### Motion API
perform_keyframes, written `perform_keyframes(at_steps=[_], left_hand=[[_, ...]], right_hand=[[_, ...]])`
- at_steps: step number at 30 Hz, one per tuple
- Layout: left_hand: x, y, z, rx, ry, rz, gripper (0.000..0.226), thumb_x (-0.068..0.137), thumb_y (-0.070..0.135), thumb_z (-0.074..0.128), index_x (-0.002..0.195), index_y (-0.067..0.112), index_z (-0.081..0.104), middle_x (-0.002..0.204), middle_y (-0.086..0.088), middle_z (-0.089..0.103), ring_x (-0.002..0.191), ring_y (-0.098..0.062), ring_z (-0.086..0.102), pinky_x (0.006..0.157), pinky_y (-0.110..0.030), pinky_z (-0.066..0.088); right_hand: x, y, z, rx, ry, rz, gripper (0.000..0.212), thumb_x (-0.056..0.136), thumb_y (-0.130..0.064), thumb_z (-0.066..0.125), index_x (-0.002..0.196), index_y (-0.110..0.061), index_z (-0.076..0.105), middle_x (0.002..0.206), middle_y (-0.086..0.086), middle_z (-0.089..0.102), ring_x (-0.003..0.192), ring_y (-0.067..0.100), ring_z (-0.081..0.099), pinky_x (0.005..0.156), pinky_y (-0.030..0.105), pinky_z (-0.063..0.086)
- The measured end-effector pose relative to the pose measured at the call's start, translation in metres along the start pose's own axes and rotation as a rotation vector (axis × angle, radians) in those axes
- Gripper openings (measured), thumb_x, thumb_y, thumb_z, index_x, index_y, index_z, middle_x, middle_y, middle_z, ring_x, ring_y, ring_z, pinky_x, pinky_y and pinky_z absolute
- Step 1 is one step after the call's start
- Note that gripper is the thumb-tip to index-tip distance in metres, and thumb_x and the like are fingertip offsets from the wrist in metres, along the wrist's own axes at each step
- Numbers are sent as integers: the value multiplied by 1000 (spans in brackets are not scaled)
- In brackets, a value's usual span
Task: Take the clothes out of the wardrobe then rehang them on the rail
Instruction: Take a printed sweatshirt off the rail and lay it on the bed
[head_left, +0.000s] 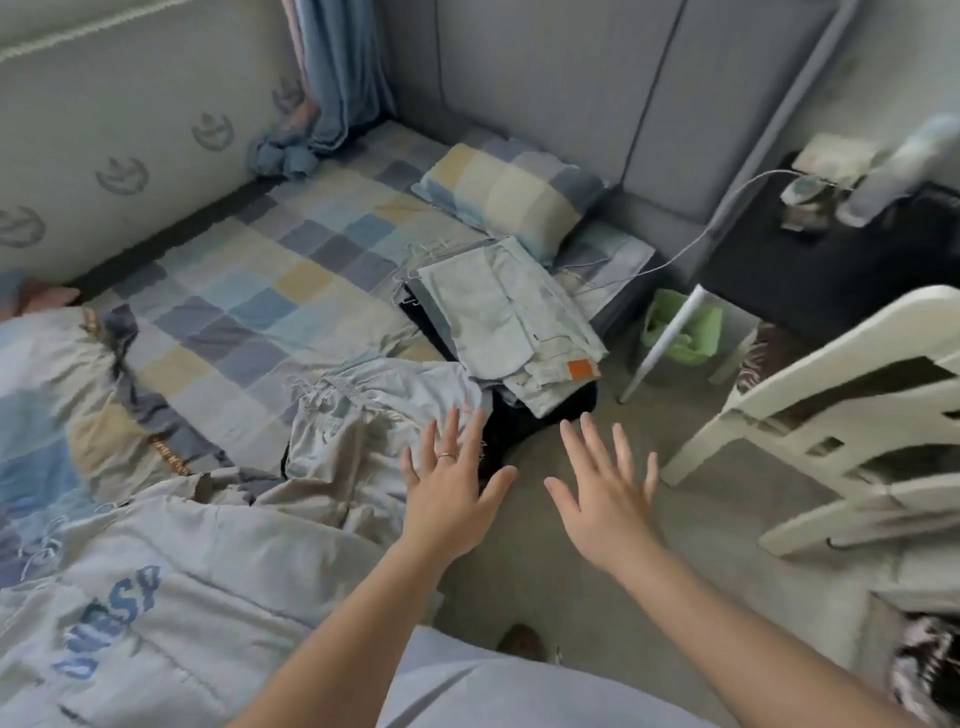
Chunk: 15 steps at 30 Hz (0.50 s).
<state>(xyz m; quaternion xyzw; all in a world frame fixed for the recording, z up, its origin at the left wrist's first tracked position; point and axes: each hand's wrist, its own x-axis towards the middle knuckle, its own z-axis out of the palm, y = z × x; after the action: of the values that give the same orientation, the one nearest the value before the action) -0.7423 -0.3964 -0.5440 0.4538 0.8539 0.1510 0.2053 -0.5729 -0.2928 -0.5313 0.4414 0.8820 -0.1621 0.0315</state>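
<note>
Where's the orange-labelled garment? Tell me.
Head view, right of centre: the orange-labelled garment tops the pile at the bed's edge, just below the checked pillow.

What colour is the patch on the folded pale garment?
Orange patch, clearest in the head view.

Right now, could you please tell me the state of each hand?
Left hand: open, holding nothing.
Right hand: open, holding nothing.

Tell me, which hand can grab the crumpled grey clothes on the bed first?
Probably the left. The left hand is open, its fingertips at the edge of the crumpled grey garment on the bed. The right hand, also open, is over the floor, farther from it.
</note>
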Motion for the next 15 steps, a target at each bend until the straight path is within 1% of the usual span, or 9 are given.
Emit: perform_keyframes(at_steps=[3, 6, 9, 12, 15], left_hand=[[19, 59, 19, 50, -67, 153, 75, 90, 76, 19, 153, 48, -11, 165, 10, -15, 150, -17, -23, 119, -49, -16], [33, 121, 41, 82, -129, 314, 75, 90, 77, 18, 153, 48, -11, 166, 10, -14, 150, -16, -21, 119, -49, -14], [45, 183, 68, 117, -191, 484, 74, 89, 77, 18, 152, 50, -11, 166, 9, -11, 151, -17, -18, 120, -51, -11], [57, 244, 97, 154, -248, 664, 74, 89, 78, 17, 150, 51, -13, 166, 10, -10, 151, -18, -17, 120, -51, -12], [68, 309, 128, 178, -319, 856, 75, 87, 82, 8, 150, 50, -17, 166, 10, -13, 151, -19, -19, 118, -51, -15]], right_hand=[[-23, 55, -19, 45, 58, 165, 67, 98, -61, 24, 155, -38, -3, 164, -13, -10, 151, 24, -10, 115, 62, -1], [-49, 104, -33, 91, 117, 334, 66, 98, -59, 27, 155, -38, -1, 164, -12, -8, 151, 25, -8, 115, 62, 2], [-75, 152, -43, 108, 164, 501, 67, 99, -60, 26, 155, -38, -4, 164, -11, -9, 151, 24, -10, 116, 61, -1], [-99, 199, -48, 123, 217, 670, 68, 98, -60, 27, 155, -38, -3, 164, -11, -9, 151, 24, -11, 116, 61, -4], [-121, 244, -53, 118, 267, 849, 67, 97, -62, 22, 153, -40, -6, 164, -13, -11, 150, 22, -16, 115, 59, -8]])
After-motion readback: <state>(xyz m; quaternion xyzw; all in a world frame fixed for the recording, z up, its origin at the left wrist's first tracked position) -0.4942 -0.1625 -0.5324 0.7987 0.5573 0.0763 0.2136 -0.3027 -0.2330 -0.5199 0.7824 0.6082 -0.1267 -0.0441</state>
